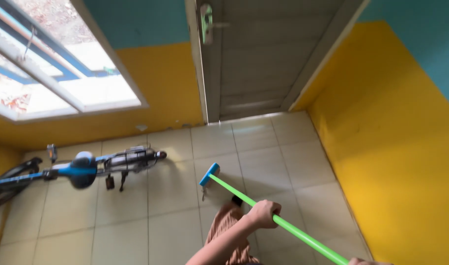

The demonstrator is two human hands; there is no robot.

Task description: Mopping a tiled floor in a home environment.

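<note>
I am in the middle of sweeping the tiled floor [175,196]: my left hand [264,214] is closed around the green handle [293,230], my right hand [364,261] is mostly hidden so I cannot tell its grip, and the blue mop head [209,174] rests on tiles near the door [264,59], needing a pull toward me.

Light: bright daylight is admitted through the window [62,64] at left | Glare: panes are overexposed, pale sheen is seen on the floor tiles [264,162] | Shadows: soft, weak | Quality: slight motion blur, lines are bent near edges
</note>
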